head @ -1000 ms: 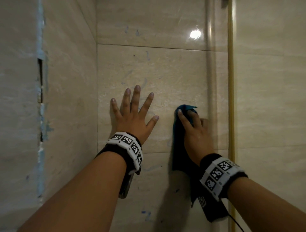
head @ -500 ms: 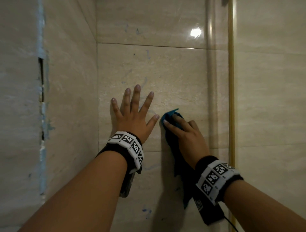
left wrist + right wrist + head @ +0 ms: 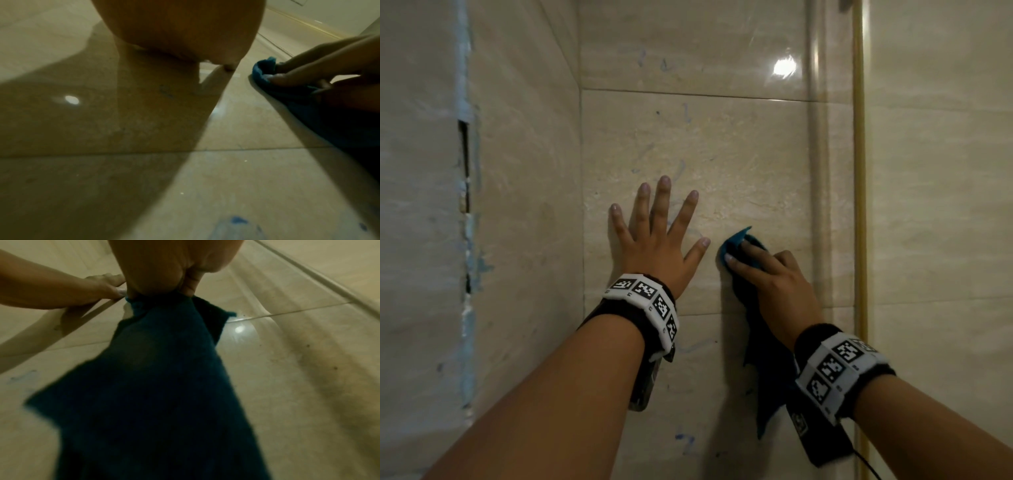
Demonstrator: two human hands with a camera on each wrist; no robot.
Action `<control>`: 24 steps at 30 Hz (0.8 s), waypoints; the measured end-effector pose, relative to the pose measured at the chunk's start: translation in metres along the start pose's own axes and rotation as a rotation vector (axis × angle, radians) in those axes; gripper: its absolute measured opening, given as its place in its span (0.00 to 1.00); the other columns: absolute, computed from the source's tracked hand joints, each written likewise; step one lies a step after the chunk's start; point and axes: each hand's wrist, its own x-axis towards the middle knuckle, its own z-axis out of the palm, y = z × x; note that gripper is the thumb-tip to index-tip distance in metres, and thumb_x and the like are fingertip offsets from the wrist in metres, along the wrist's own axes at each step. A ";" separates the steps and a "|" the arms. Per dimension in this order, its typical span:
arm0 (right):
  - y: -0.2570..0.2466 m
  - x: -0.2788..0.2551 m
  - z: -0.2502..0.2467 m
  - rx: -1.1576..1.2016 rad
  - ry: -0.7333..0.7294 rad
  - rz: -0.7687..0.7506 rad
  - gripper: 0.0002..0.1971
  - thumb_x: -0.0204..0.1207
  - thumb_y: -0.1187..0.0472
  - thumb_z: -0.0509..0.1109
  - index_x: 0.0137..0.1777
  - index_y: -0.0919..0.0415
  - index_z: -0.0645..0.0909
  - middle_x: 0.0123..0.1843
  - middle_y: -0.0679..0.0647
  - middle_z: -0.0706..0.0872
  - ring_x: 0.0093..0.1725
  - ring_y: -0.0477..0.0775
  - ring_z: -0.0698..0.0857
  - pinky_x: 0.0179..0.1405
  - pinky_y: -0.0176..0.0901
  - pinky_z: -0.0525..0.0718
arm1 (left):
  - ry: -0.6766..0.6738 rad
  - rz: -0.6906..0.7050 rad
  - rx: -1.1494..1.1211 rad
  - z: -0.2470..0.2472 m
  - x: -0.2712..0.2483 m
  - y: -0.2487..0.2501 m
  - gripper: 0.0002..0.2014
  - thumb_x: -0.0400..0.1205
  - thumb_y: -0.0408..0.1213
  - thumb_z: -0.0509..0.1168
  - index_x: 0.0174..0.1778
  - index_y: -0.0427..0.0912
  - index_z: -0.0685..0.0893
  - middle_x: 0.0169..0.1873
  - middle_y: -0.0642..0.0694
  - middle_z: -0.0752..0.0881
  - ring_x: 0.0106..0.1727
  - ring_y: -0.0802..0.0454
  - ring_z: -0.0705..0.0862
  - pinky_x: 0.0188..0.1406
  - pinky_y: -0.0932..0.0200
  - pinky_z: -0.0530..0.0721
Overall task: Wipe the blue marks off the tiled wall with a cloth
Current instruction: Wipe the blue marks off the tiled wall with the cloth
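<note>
My left hand [image 3: 657, 243] lies flat on the beige tiled wall [image 3: 750, 154], fingers spread and straight; its heel fills the top of the left wrist view [image 3: 180, 24]. Just right of its thumb, my right hand [image 3: 767, 274] presses and grips a dark blue cloth [image 3: 736, 240] against the wall. The cloth [image 3: 164, 386] bunches under the palm [image 3: 164, 264] and hangs down over the tiles. Blue marks show low on the wall [image 3: 686, 440] [image 3: 237, 220], above my hands [image 3: 686, 111] and on the top tile [image 3: 662, 65]. A fainter smear [image 3: 678, 173] sits above my left fingers.
A side wall [image 3: 524, 205] meets the tiled wall at a corner on the left, with a dark gap edged in pale blue [image 3: 465, 164]. A rounded beige moulding [image 3: 816, 171] and a gold strip [image 3: 859, 205] run vertically on the right.
My right hand has slid the cloth to the left and slightly down, ending close to my left thumb. The left hand has stayed flat in place.
</note>
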 end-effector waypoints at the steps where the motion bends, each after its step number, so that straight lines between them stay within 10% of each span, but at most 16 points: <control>1: -0.002 -0.001 0.000 -0.005 0.002 -0.019 0.23 0.73 0.61 0.54 0.63 0.51 0.85 0.64 0.57 0.85 0.43 0.54 0.72 0.34 0.40 0.79 | -0.009 -0.005 0.004 -0.001 0.000 0.000 0.35 0.75 0.68 0.27 0.78 0.62 0.27 0.81 0.49 0.28 0.81 0.44 0.29 0.73 0.29 0.33; 6: -0.003 -0.015 -0.003 -0.028 -0.106 -0.240 0.24 0.62 0.67 0.82 0.60 0.52 0.87 0.61 0.56 0.86 0.36 0.59 0.81 0.31 0.43 0.82 | -0.048 -0.013 0.008 -0.004 0.000 0.001 0.36 0.72 0.68 0.23 0.76 0.62 0.23 0.79 0.50 0.24 0.79 0.44 0.25 0.70 0.31 0.27; 10: 0.002 -0.003 -0.010 -0.029 -0.063 -0.103 0.23 0.73 0.65 0.61 0.67 0.53 0.82 0.67 0.58 0.82 0.39 0.61 0.79 0.31 0.47 0.82 | 0.004 0.002 0.006 -0.002 0.000 0.000 0.35 0.76 0.68 0.27 0.79 0.62 0.29 0.81 0.50 0.29 0.81 0.45 0.30 0.72 0.31 0.29; 13: 0.010 0.008 -0.013 -0.025 -0.022 0.113 0.33 0.69 0.78 0.66 0.74 0.54 0.76 0.74 0.63 0.75 0.45 0.70 0.79 0.35 0.57 0.84 | 0.007 0.006 0.020 -0.001 -0.001 0.000 0.35 0.75 0.68 0.27 0.79 0.62 0.29 0.81 0.50 0.29 0.81 0.46 0.30 0.72 0.32 0.29; 17: 0.016 0.006 -0.016 0.002 0.001 0.363 0.29 0.79 0.70 0.63 0.80 0.55 0.66 0.79 0.65 0.66 0.60 0.74 0.75 0.52 0.63 0.81 | 0.022 0.000 0.005 -0.002 -0.002 0.000 0.35 0.76 0.68 0.27 0.79 0.62 0.30 0.81 0.50 0.30 0.81 0.46 0.31 0.72 0.33 0.30; 24: 0.005 -0.016 -0.008 0.040 -0.033 0.459 0.29 0.79 0.70 0.64 0.80 0.62 0.65 0.74 0.70 0.68 0.65 0.73 0.74 0.60 0.61 0.79 | -0.041 -0.007 0.005 -0.004 -0.003 0.000 0.36 0.73 0.68 0.23 0.77 0.62 0.24 0.80 0.49 0.25 0.80 0.45 0.26 0.71 0.32 0.28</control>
